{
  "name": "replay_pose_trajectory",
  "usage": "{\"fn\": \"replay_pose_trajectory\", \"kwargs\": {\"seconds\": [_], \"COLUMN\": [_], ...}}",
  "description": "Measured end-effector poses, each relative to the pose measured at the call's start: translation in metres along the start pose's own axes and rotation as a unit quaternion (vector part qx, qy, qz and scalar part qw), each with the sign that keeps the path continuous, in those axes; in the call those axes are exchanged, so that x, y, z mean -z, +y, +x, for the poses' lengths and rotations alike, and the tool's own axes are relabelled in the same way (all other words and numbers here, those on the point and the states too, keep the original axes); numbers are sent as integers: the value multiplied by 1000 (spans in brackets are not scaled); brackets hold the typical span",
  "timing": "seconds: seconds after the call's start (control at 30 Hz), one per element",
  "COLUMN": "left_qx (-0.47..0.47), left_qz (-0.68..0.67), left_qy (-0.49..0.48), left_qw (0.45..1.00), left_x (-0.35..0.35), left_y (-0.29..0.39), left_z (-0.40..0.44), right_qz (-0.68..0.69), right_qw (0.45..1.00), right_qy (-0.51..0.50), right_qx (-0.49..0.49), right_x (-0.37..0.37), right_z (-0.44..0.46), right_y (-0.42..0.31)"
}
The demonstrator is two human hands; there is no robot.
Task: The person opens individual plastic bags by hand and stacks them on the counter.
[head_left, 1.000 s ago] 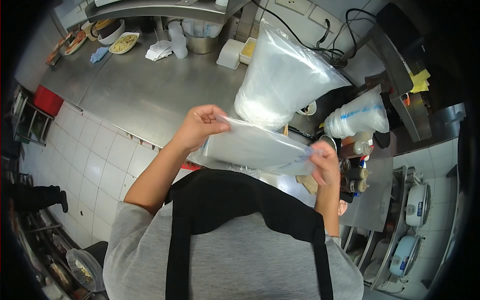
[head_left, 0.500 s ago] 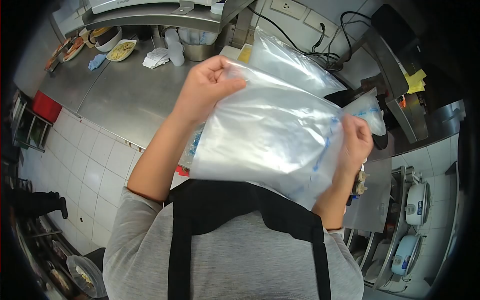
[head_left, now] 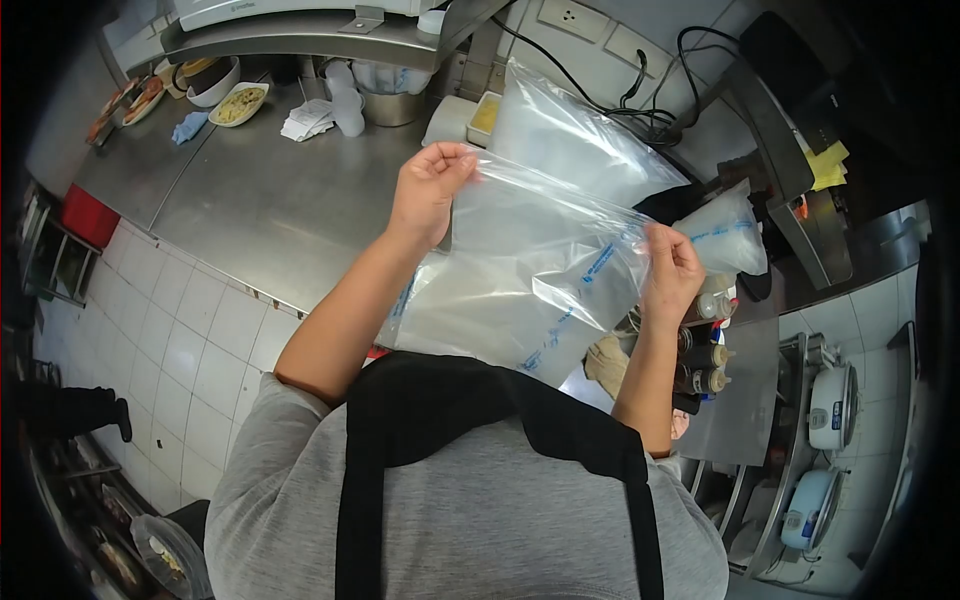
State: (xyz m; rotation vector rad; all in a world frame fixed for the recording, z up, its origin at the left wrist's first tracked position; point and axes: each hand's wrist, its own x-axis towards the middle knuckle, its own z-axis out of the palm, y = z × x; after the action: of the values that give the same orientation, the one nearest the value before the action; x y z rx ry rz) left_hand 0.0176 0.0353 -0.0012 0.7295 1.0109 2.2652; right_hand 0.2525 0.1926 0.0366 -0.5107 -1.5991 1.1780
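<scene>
Stretched between my hands is a clear plastic bag (head_left: 520,290) with blue printing, hanging in front of my black apron. My left hand (head_left: 432,190) pinches its upper left corner. At the other end of the same edge, my right hand (head_left: 671,275) has its fingers closed on the upper right corner. Behind it stands a large, puffed clear bag (head_left: 575,135) against the wall. A smaller clear bag with blue print (head_left: 725,235) is to the right of my right hand. Whatever lies beneath the held bag is mostly hidden.
A steel counter (head_left: 270,200) extends to the left, with a plate of food (head_left: 240,104), a blue cloth (head_left: 190,126) and white papers (head_left: 308,119). Several squeeze bottles (head_left: 705,357) are beside my right forearm. Black cables (head_left: 655,115) hang near the wall. Rice cookers (head_left: 830,405) sit on a right-hand shelf.
The bag has gone from blurred and billowing to flatter and clearer, its top edge pulled straight. My left hand moved right and slightly down; my right hand moved a little left.
</scene>
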Motion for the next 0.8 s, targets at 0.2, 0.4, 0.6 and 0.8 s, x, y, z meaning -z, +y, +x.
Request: {"fn": "replay_pose_trajectory", "kwargs": {"seconds": [0.2, 0.4, 0.6, 0.8], "left_qx": [61, 168, 195, 266], "left_qz": [-58, 48, -206, 101], "left_qy": [-27, -150, -171, -383], "left_qw": [996, 973, 944, 879], "left_x": [-2, 2, -9, 2], "left_y": [-2, 4, 18, -8], "left_z": [-3, -8, -17, -8], "right_qz": [-16, 185, 571, 479], "right_qw": [1000, 977, 728, 848], "right_qy": [-23, -87, -291, -148], "right_qx": [2, -65, -246, -172], "right_x": [-3, -9, -9, 4], "right_z": [-2, -1, -9, 11], "right_y": [-5, -20, -13, -38]}}
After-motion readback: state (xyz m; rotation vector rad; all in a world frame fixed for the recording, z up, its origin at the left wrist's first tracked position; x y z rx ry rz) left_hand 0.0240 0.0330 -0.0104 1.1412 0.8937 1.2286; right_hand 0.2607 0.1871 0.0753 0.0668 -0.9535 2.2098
